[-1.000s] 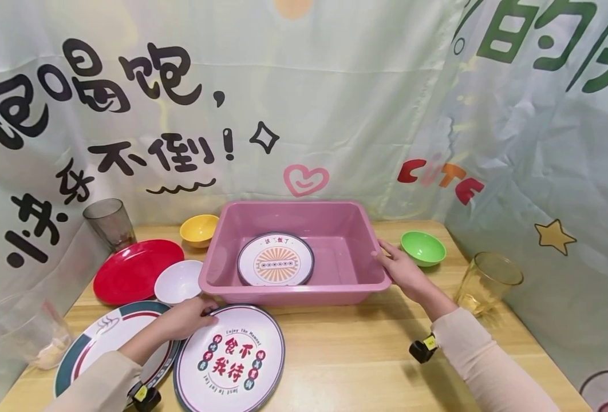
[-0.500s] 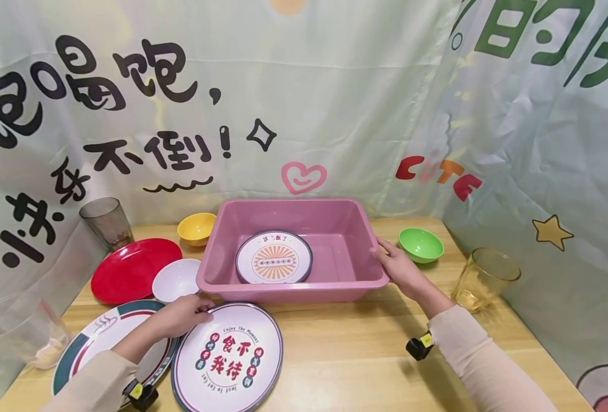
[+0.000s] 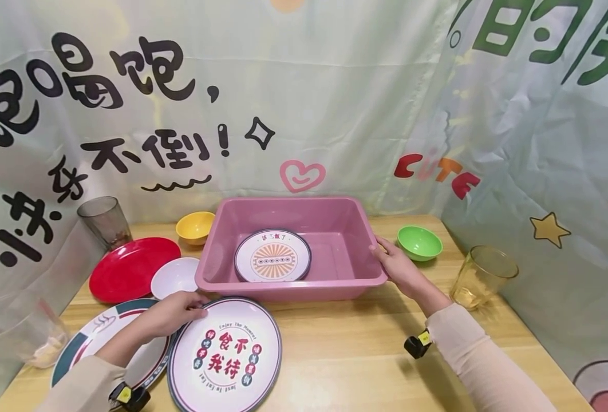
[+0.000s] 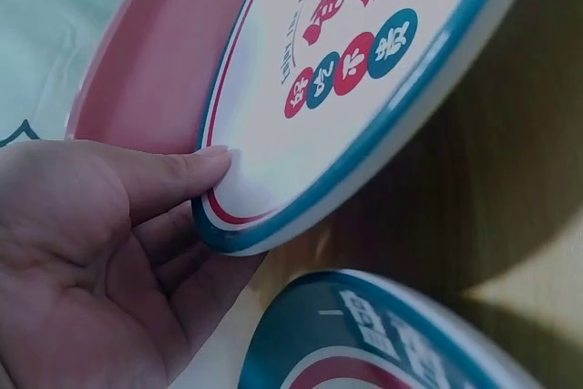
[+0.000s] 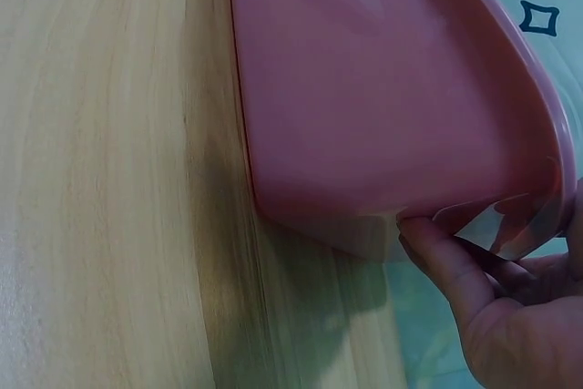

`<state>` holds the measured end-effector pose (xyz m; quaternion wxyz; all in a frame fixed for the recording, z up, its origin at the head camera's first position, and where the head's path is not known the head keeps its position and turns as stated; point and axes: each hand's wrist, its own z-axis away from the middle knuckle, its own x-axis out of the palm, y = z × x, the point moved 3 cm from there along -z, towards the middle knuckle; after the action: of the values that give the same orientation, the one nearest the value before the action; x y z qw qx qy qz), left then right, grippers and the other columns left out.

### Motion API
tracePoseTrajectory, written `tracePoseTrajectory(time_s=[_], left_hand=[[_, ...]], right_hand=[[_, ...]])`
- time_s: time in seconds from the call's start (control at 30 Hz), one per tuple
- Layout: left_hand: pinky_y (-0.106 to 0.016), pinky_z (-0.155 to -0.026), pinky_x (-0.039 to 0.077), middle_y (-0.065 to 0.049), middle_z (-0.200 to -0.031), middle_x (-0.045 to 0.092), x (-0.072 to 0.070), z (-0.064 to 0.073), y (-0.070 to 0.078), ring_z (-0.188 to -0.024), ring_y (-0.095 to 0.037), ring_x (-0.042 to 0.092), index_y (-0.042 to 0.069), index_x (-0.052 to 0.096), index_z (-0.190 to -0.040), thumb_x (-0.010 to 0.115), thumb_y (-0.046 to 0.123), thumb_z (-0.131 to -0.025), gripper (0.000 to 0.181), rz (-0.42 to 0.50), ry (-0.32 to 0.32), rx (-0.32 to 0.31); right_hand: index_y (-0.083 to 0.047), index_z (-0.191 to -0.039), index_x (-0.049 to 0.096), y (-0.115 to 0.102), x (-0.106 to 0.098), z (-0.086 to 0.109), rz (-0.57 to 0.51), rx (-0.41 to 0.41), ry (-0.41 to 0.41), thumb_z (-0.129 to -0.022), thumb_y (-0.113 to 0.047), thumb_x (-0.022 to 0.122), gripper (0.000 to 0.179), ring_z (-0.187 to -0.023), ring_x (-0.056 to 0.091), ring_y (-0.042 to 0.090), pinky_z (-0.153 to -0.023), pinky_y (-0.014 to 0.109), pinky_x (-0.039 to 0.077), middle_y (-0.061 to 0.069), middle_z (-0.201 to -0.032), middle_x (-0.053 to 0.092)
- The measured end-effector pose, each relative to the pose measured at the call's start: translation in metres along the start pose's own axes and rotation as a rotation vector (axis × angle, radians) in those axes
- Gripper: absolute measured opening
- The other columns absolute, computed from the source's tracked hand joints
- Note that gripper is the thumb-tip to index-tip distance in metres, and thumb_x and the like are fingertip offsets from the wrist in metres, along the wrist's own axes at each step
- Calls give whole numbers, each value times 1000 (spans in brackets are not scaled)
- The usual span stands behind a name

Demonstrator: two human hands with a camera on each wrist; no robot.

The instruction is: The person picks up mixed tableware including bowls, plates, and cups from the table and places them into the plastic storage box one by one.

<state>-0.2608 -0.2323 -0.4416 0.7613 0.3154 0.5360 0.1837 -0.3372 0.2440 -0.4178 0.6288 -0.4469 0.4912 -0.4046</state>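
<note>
A round white plate with a dark rim and red characters (image 3: 230,382) lies in front of the basin in the head view. My left hand (image 3: 172,315) pinches its far left edge, thumb on top and fingers beneath; in the left wrist view the plate (image 4: 264,143) is tilted, that edge raised above the table. My right hand (image 3: 399,268) grips the right side of a pink basin (image 3: 288,292), its thumb (image 5: 442,257) against the outer wall below the rim. Inside the basin, on the left, sits a smaller white plate with an orange sunburst (image 3: 274,260).
Left of the basin stand a yellow bowl (image 3: 194,230), a white bowl (image 3: 172,274), a red plate (image 3: 134,269), a large green-rimmed plate (image 3: 95,335), a grey cup (image 3: 105,223) and a clear cup (image 3: 23,332). To the right are a green bowl (image 3: 419,243) and an amber glass (image 3: 481,277).
My left hand has raised the plate's far left edge slightly, tilting it. The right hand keeps its place on the basin. The whole head view has shifted a little.
</note>
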Motion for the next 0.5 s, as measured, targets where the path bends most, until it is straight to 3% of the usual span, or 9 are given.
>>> tracePoseTrajectory(time_s=[0.17,0.5], left_hand=[[-31,-72,53,-2,-91,64,-3,5,1,-83,-19,58,5,65,-117,68,19,-92,29,34,-8,-4],[-27,-69,53,-3,-92,66,-9,14,6,-83,-21,59,7,64,-119,66,23,-94,29,107,-40,64]], right_hand=[[-6,-157,13,0,0,-1,11,-4,2,-106,-32,41,63,-116,56,36,-79,31,55,34,-140,43],[-7,-157,14,0,0,-1,3,-9,0,-106,-31,40,62,-109,60,30,-77,32,56,34,-138,44]])
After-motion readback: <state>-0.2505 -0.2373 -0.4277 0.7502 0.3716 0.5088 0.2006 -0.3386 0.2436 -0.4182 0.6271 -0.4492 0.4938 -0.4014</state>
